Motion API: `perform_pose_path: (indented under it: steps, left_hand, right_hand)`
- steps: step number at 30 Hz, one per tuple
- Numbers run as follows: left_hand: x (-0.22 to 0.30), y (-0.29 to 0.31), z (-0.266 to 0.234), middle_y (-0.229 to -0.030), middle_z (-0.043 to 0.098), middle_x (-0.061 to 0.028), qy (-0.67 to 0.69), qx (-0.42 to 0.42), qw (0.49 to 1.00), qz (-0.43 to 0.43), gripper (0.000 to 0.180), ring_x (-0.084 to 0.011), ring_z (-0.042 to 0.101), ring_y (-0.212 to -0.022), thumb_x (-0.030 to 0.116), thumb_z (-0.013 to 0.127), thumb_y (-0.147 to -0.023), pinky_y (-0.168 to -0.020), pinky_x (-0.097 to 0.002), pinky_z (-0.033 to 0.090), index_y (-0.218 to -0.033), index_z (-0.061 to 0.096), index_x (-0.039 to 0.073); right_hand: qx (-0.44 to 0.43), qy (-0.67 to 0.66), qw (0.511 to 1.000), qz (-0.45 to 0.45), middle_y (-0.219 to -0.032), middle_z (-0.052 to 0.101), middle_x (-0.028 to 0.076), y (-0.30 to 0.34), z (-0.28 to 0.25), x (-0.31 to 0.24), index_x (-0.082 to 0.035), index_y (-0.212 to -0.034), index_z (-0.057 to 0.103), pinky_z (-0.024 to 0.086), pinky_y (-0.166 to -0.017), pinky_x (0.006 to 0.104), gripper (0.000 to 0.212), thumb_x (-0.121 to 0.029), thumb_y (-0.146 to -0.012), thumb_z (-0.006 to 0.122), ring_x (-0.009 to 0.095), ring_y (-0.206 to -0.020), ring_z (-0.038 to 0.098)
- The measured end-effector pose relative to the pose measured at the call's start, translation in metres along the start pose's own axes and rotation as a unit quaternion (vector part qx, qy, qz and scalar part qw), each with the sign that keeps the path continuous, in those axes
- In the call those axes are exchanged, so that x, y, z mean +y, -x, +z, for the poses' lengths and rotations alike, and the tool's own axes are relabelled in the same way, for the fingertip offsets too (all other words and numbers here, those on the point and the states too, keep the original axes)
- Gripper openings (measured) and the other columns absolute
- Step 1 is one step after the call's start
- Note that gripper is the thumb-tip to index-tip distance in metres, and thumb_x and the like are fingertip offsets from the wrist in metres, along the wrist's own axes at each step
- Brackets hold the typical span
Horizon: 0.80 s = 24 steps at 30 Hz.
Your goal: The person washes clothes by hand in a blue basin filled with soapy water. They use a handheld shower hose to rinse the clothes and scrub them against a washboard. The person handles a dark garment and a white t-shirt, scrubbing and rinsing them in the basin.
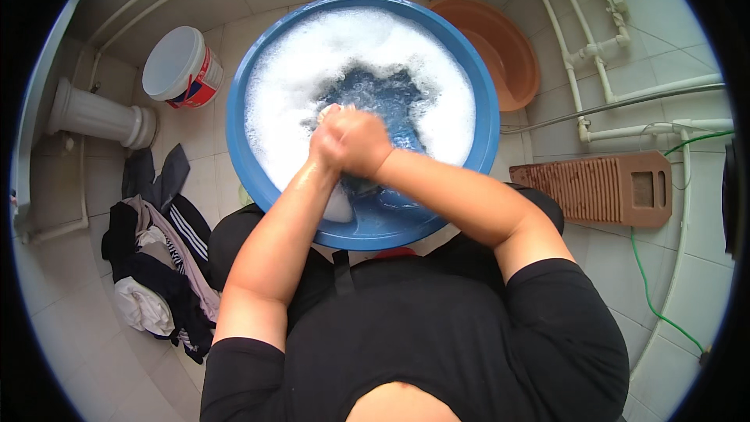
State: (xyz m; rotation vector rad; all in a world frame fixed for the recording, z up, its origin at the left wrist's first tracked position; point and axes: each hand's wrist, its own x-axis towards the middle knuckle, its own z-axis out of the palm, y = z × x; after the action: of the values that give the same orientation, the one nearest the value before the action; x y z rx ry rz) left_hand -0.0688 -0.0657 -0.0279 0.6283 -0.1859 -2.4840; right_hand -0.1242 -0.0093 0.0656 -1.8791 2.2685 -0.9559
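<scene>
Both hands are pressed together above a large round blue basin (238, 109) of water and white suds (293, 55). My left hand (326, 143) is closed, its knuckles against my right hand (363, 141), which is also closed and slightly smeared by motion. A small pale bit shows at the top of the fists; what they grip is hidden. Just beyond and below them, the foam parts around dark bluish water (383, 94), where the surface is churned. Whether cloth lies under it I cannot tell. A lump of foam clings near the basin's close side, beside my left wrist.
A heap of clothes (160, 266) lies on the tiled floor at left, below a white bucket (173, 62) and a white pedestal (101, 113). An orange-brown basin (516, 59) stands behind at right. A brown washboard (598, 187), white pipes (594, 55) and a green hose (648, 289) are at right.
</scene>
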Motion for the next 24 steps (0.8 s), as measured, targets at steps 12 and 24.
perform_pose_path:
  steps: [12,24]
  left_hand:
    - [0.047,0.028,0.071,-0.112,0.054,-0.0207,-0.065,0.075,0.994,-0.042,0.049,-0.0307,0.058,-0.098,0.04,0.029,-0.094,-0.085,-0.042,0.049,-0.111,0.046,-0.002]
    - [0.031,0.006,0.031,-0.112,0.05,-0.0146,-0.066,-0.029,0.997,-0.024,0.036,-0.0272,0.052,-0.104,0.035,0.038,-0.094,-0.083,-0.0428,0.048,-0.117,0.038,0.007]
  right_hand:
    - [-0.037,0.047,0.962,0.268,-0.12,0.05,0.014,-0.013,-0.016,0.122,-0.012,-0.115,0.055,0.038,-0.09,0.0457,0.06,-0.056,-0.074,0.058,0.031,-0.112,0.045]
    - [-0.01,-0.234,0.963,0.137,-0.104,0.06,0.009,-0.008,-0.004,0.039,-0.014,-0.093,0.063,0.046,-0.082,0.0339,0.016,-0.02,-0.081,0.054,0.028,-0.096,0.057]
